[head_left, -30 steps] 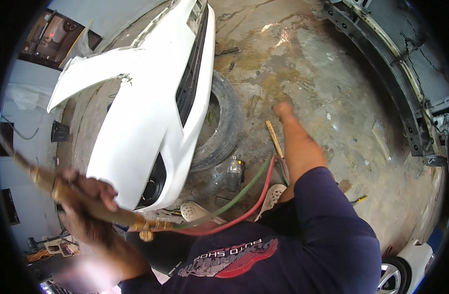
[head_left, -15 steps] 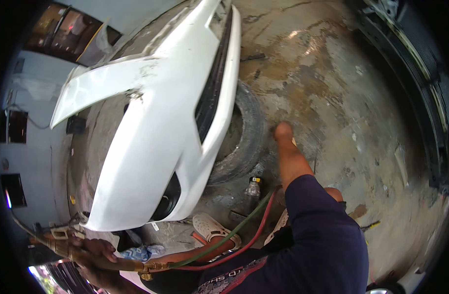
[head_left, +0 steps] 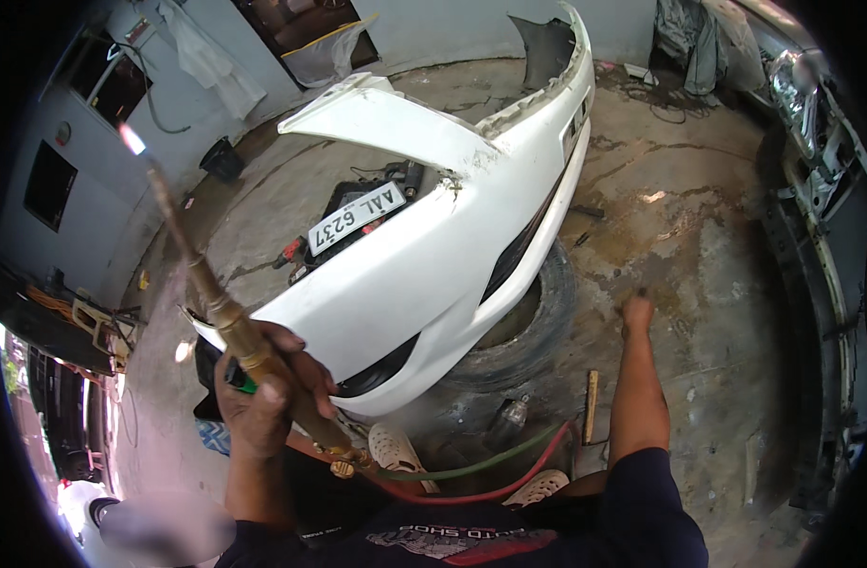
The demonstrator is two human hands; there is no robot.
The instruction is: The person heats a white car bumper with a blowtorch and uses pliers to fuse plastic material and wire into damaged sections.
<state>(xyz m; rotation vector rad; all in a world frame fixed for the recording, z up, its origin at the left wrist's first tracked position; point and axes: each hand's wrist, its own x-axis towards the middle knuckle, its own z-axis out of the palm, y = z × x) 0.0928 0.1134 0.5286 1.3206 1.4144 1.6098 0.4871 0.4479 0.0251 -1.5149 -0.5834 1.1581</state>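
Observation:
My left hand [head_left: 268, 393] is wrapped round the body of a brass gas torch [head_left: 227, 317], which tilts up and to the left. A small bright flame [head_left: 131, 139] burns at its tip, away from the bumper. Green [head_left: 495, 466] and red [head_left: 528, 470] hoses run from its lower end to the right. Before me a white car bumper [head_left: 386, 256] lies partly over a tire [head_left: 538, 355]. My right arm reaches forward, and my right hand [head_left: 639, 308] is over the floor, right of the tire and touching no object I can make out. Its fingers are too small to read.
Behind the bumper lie a licence plate [head_left: 358, 218] and a red and black power tool [head_left: 290, 251]. A wooden handle [head_left: 592, 407] and a silver and black tool [head_left: 509, 419] are near my feet. A car with its front exposed [head_left: 822, 199] stands right; a black bucket [head_left: 222, 159] stands by the wall.
The torch has been raised from the lower left, and its flame now points up. The view has tilted up, showing more of the bumper and wall. My right arm stays stretched forward.

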